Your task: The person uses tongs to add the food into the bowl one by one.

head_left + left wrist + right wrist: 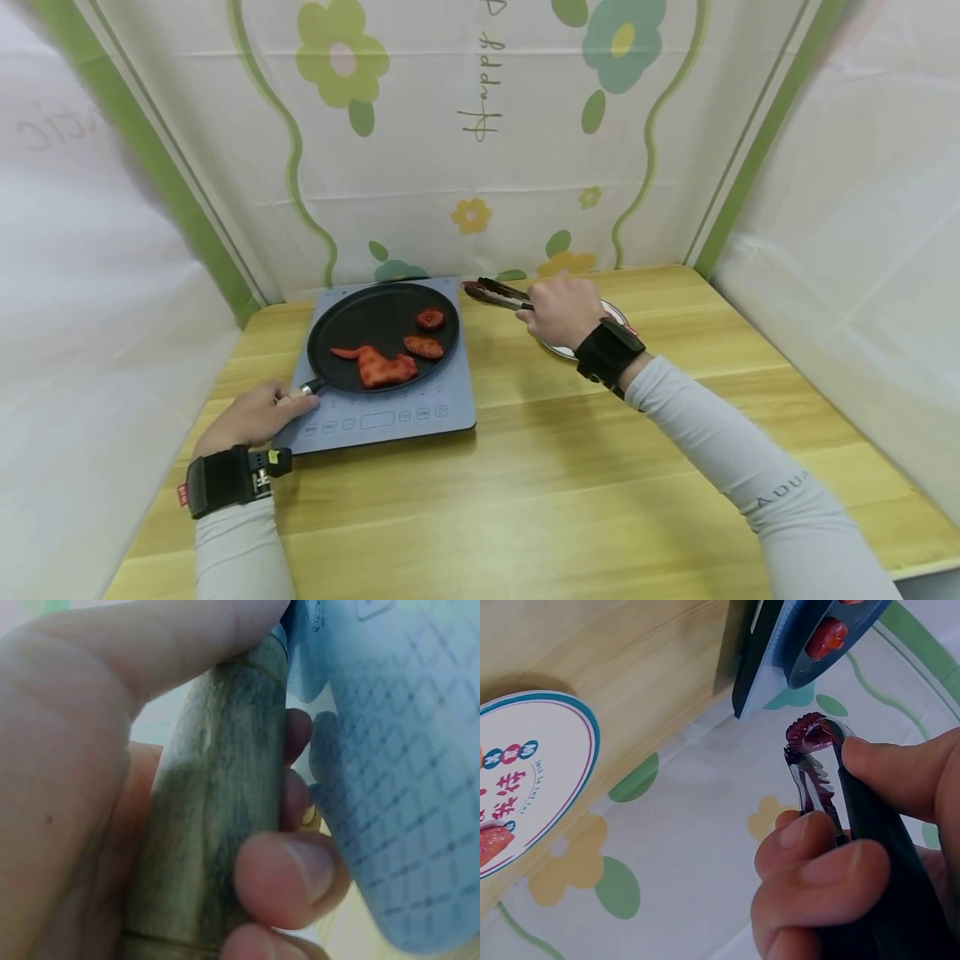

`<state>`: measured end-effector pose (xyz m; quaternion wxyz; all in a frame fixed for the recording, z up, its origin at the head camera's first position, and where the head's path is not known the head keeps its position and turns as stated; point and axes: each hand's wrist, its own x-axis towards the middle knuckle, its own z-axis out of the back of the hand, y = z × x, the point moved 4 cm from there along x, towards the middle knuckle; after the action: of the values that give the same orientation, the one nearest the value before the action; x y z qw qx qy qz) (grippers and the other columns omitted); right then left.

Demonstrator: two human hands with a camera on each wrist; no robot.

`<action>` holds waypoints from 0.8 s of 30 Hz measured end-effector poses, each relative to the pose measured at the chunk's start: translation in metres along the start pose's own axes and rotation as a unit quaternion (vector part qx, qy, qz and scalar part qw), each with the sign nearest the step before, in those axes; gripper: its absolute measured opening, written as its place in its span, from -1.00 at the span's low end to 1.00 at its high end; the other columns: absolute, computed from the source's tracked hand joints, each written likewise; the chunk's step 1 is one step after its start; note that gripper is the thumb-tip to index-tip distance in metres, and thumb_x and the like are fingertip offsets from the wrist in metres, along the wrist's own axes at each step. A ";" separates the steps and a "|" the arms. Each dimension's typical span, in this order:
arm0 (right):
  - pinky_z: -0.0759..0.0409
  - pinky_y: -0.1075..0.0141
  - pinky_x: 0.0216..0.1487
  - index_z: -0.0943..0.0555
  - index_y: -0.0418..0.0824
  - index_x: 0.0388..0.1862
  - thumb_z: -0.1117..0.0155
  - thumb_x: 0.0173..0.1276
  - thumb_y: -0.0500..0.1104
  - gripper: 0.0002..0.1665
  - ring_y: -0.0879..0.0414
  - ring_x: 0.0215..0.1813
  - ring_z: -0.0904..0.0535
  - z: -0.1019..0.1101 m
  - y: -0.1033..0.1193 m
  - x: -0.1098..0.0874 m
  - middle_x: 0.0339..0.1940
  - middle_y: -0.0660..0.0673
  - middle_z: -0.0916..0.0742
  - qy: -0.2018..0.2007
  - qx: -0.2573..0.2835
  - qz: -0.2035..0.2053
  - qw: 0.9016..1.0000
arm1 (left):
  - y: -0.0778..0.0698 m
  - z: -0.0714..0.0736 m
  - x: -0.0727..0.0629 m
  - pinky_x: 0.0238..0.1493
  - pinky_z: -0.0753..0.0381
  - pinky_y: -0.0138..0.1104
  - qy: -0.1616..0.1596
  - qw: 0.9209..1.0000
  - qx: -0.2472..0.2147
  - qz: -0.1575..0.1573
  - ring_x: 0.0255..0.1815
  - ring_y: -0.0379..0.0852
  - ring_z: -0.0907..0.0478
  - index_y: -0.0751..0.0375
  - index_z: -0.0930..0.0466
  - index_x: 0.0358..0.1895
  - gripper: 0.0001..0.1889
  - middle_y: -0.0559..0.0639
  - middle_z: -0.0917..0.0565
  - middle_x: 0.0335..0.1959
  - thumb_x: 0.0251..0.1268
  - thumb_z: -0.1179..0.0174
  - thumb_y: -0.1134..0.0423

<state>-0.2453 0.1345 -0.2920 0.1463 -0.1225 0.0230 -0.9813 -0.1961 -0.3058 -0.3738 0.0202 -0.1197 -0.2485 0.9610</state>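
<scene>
My left hand [258, 414] grips the wooden handle [214, 772] of a black frying pan [356, 325]. In the pan lie a red chicken wing [384, 369], a scored oval piece [423, 347] like a sausage, and a round red piece [430, 319]. My right hand [564, 310] holds black-handled metal tongs [877, 832], raised to the right of the pan. Between the tong tips sits a dark purple-red curled piece with bumps [807, 733], like an octopus tentacle. Partly hidden beneath the right hand is a white plate [562, 750] with printed lettering.
The pan stands on a grey induction cooktop [450, 408] with touch controls along its front. Red food [493, 844] shows on the plate. A wooden table [525, 500] carries everything, with a flower-printed cloth [420, 167] behind and white cloth at both sides.
</scene>
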 end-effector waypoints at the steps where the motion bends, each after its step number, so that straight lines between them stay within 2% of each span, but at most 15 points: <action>1: -0.04 0.27 -0.57 -0.19 -0.03 -0.68 -0.30 0.54 0.18 -0.30 0.16 -0.65 -0.11 0.000 0.002 0.001 -0.71 0.07 -0.16 -0.002 -0.001 0.000 1.000 | 0.000 0.000 0.000 -0.33 -0.36 -0.24 0.000 1.000 0.001 0.001 -0.35 -0.04 -0.44 0.27 -0.47 -0.27 -0.48 -0.01 -0.45 -0.43 0.55 -0.13 -0.21; 8: -0.06 0.28 -0.60 -0.23 -0.02 -0.69 -0.32 0.53 0.17 -0.32 0.18 -0.67 -0.13 0.000 0.019 0.011 -0.72 0.07 -0.18 -0.019 -0.001 0.011 1.000 | 0.001 0.000 0.001 -0.33 -0.36 -0.24 -0.001 1.000 0.002 0.003 -0.36 -0.03 -0.44 0.27 -0.45 -0.26 -0.47 0.00 -0.43 -0.43 0.54 -0.14 -0.21; 17: -0.09 0.26 -0.55 -0.19 -0.02 -0.71 -0.26 0.58 0.17 -0.29 0.14 -0.65 -0.23 -0.004 0.037 0.025 -0.72 0.05 -0.20 -0.001 -0.011 0.007 1.000 | 0.003 -0.003 0.002 -0.34 -0.34 -0.24 -0.002 1.000 -0.006 -0.002 -0.37 -0.04 -0.41 0.24 -0.42 -0.29 -0.49 0.00 -0.42 -0.43 0.54 -0.16 -0.20; 24: -0.24 0.21 -0.56 -0.35 -0.04 -0.66 -0.26 0.55 0.22 -0.37 0.08 -0.59 -0.45 -0.008 0.052 0.038 -0.71 0.02 -0.37 0.004 -0.022 0.007 1.000 | 0.000 -0.002 0.000 -0.34 -0.35 -0.25 0.001 1.000 -0.010 0.001 -0.37 -0.04 -0.42 0.25 -0.45 -0.28 -0.48 -0.01 -0.43 -0.43 0.53 -0.17 -0.21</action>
<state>-0.2676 0.0740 -0.2952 0.1505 -0.1217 0.0459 -0.9800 -0.1959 -0.3047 -0.3756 0.0179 -0.1211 -0.2574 0.9585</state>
